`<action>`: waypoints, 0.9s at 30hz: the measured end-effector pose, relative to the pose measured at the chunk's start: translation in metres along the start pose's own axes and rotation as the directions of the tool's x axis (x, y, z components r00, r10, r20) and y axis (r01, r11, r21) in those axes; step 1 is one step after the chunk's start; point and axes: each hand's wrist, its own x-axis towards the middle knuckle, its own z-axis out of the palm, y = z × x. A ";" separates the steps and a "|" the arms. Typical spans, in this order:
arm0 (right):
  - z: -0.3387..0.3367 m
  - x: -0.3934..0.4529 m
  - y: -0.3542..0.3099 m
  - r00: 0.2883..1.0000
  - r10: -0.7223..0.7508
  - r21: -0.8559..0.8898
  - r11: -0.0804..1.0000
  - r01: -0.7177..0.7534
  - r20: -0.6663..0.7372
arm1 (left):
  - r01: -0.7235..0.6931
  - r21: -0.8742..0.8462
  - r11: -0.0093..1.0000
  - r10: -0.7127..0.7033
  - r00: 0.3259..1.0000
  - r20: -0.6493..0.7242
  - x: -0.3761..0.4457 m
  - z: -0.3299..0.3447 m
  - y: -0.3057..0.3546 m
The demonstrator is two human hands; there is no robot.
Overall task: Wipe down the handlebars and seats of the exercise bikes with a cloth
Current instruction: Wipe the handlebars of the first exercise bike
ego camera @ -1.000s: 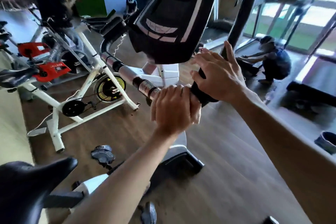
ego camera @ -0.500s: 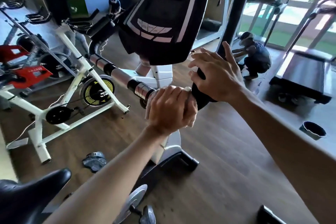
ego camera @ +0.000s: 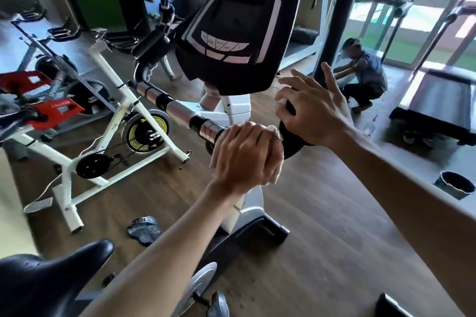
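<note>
I stand at an exercise bike with a black console [ego camera: 239, 33] and a handlebar [ego camera: 177, 110] of black foam and silver sections running from upper left to centre. My left hand [ego camera: 247, 154] grips a pale cloth [ego camera: 274, 131] wrapped round the handlebar near its middle; only the cloth's edges show past my fingers. My right hand [ego camera: 313, 110] holds the black right-hand grip [ego camera: 293, 144] just beside it, fingers spread over the top. The bike's black seat [ego camera: 43, 283] is at the bottom left.
A white spin bike [ego camera: 108, 126] with a yellow-marked flywheel stands to the left, red-trimmed bikes behind it. One person stands at the back; another crouches at the right near a treadmill [ego camera: 435, 105]. A dark pillar [ego camera: 337, 20] rises behind the console. Wooden floor below.
The view has shifted, so the bikes on the left sit lower and further right in frame. My left hand with the cloth has stayed at the same stretch of handlebar; my right hand keeps its hold.
</note>
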 end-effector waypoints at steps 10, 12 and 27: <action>0.008 -0.007 -0.018 1.000 -0.014 -0.128 0.992 0.017 0.026 | -0.200 -0.129 0.971 0.204 0.979 0.021 -0.001 0.002 -0.048; 0.010 -0.010 -0.020 1.000 -0.007 -0.134 0.991 0.008 0.014 | -0.229 -0.188 0.955 0.234 0.972 0.007 0.004 0.002 -0.072; 0.014 -0.011 -0.033 0.993 0.108 -0.198 0.973 -0.116 -0.050 | -0.273 -0.257 0.927 0.299 0.952 0.069 0.006 0.009 -0.088</action>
